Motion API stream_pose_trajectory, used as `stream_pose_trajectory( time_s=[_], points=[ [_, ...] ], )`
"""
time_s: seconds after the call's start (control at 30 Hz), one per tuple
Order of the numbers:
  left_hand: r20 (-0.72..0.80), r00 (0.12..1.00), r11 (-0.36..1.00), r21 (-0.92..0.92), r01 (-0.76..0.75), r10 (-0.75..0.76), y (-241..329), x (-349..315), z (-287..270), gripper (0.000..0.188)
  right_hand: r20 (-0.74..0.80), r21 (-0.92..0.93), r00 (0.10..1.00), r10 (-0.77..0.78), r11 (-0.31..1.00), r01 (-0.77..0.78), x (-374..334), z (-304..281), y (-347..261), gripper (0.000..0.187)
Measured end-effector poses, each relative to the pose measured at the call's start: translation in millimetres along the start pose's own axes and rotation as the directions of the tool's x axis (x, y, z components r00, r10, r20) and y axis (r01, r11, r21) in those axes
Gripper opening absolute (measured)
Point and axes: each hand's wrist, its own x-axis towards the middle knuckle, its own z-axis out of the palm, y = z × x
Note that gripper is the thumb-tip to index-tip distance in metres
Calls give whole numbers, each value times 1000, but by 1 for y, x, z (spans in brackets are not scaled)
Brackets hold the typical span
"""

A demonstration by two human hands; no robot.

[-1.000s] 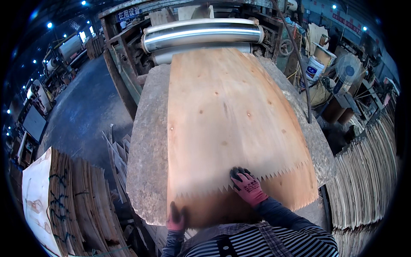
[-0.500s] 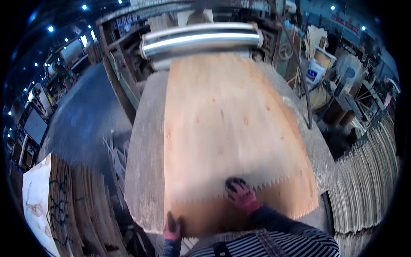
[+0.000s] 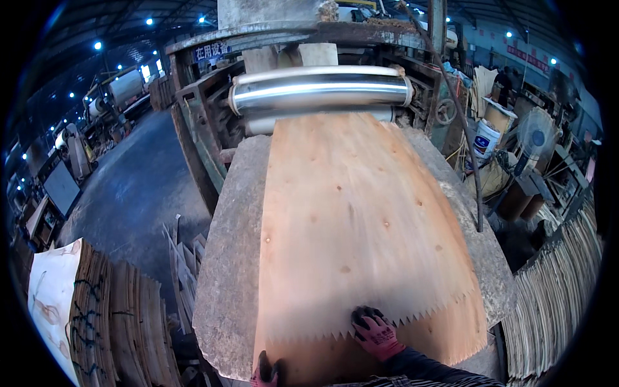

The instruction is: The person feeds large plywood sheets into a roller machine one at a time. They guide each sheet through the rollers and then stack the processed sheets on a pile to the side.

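Observation:
A large pale sheet of wood veneer with a toothed near edge lies over a second, more orange veneer sheet. My right hand, in a pink glove with black fingertips, rests palm down at the toothed edge, fingers spread on the upper sheet. At the near left corner of the lower sheet is my left hand, gloved alike. Its thumb and a finger show apart, while the rest is cut off by the lower rim of the picture. Both sheets lie on a worn grey table, and their far end reaches a shiny metal roller.
Stacked veneer sheets stand at the left and at the right. A slanting metal rod crosses beside the table's right side. Beyond it are a white bucket and a fan. Grey floor extends left of the machine.
The view has tilted upward, so roller, sheets and hands appear lower in the picture. My right hand stays at the toothed edge and my left hand at the near left corner.

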Motion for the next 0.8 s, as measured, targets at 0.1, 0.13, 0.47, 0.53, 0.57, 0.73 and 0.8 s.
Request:
stream_pose_trajectory(
  time_s=[0.1, 0.13, 0.47, 0.53, 0.57, 0.73, 0.8],
  points=[
    [-15, 1000, 995, -99, 25, -27, -2, -3, -1, 54, 1, 34, 1000, -2, 999, 2, 3, -7, -3, 35],
    [-24, 1000, 993, -114, 9, -12, 0, -3, -2, 53, 3, 51, 1000, 0, 999, 0, 3, -8, -3, 34],
    [-62, 997, 997, -46, -56, 53, 11, 1, -7, 53, 47, 44, 998, 48, 998, -50, 7, -16, -6, 34],
    [-42, 999, 998, -67, -11, 9, 16, 3, -10, 53, 33, 55, 998, 49, 997, -50, 7, -14, -6, 35],
    [-33, 999, 997, -79, 10, -13, 17, 3, -10, 52, 25, 58, 998, 49, 997, -51, 7, -13, -6, 35],
    [-36, 999, 986, -167, -27, 22, -2, -2, 0, 51, -28, 46, 998, -57, 997, 58, 10, -14, 0, 32],
    [-28, 999, 978, -206, -46, 41, -4, -1, 0, 51, -34, 51, 994, -105, 993, 106, 15, -18, 1, 32]
  ],
)
